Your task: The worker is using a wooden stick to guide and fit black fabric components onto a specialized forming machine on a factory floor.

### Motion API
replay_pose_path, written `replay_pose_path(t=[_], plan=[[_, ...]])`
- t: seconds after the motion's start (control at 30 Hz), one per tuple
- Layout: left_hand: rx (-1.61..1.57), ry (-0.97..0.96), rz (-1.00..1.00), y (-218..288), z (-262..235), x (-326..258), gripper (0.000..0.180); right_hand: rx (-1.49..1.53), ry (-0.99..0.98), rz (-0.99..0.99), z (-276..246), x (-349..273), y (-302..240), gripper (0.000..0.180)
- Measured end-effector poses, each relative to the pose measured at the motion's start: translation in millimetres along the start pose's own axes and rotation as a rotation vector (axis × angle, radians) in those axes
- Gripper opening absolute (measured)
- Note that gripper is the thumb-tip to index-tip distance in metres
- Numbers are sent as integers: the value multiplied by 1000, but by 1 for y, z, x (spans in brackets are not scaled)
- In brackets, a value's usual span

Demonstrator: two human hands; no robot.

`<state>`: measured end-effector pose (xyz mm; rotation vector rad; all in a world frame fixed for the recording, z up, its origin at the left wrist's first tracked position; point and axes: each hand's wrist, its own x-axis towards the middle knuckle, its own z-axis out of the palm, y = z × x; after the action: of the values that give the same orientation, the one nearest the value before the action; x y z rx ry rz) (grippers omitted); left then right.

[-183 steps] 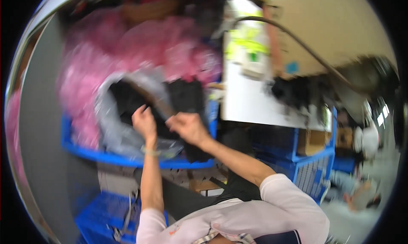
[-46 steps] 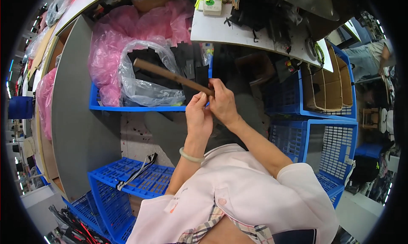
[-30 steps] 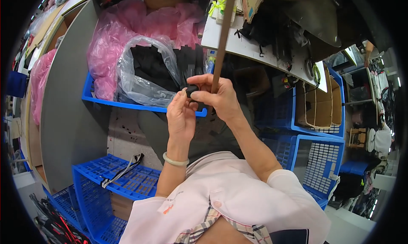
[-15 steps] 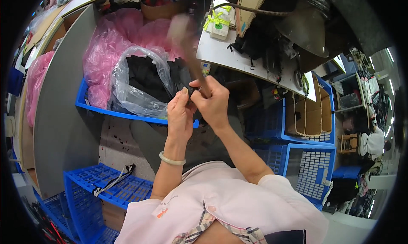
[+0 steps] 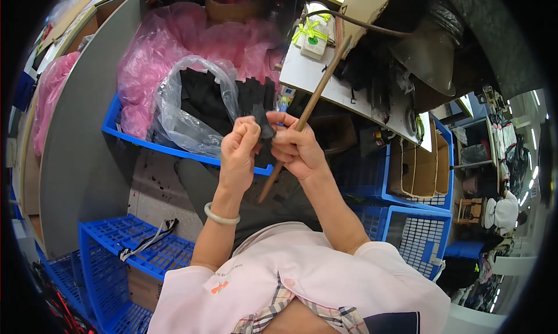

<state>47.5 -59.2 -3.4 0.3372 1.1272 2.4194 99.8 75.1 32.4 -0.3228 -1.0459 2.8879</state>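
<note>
My left hand (image 5: 239,148), with a pale bangle at the wrist, is closed with its fingers pinched at the edge of a black fabric piece (image 5: 264,126). Close beside it, my right hand (image 5: 297,147) is closed around a slim brown wooden stick (image 5: 317,93) and also touches the fabric. The stick slants from the upper right down past my right hand toward my lap. Just beyond my hands, more black fabric (image 5: 200,98) lies in a clear plastic bag (image 5: 168,110). Finger-like black ends show beside that bag. My curled fingers hide part of the held piece.
A blue crate (image 5: 152,145) holds the bag and pink plastic (image 5: 148,55). At the right are a white table (image 5: 302,72) with a lamp and stacked blue crates (image 5: 444,209), one holding a cardboard box (image 5: 410,171). A grey panel (image 5: 87,130) stands at the left.
The stick's blurred upper end has swung to the right, and its lower end now shows below my right hand. The black piece between my hands is more visible. The view has shifted slightly.
</note>
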Motion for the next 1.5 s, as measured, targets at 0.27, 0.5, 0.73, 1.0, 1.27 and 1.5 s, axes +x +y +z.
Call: replay_pose_path(t=[0.27,0.5,0.73,1.0,1.27,1.5], plan=[[75,6,180,28,17,2,21,-62,-242,34,20,3,-8,45],[92,106,223,29,0,11,26,-175,-237,47,32,9,-5,53],[-260,69,46,26,15,2,19,-84,-203,-9,53,12,-9,55],[408,-2,215,42,-23,-2,18,-218,23,-39,40,16,2,49],[1129,127,525,43,-33,8,8,-444,106,-61,45,2,6,40],[316,3,-5,53,-8,-11,19,-316,176,-178,29,2,-7,27]])
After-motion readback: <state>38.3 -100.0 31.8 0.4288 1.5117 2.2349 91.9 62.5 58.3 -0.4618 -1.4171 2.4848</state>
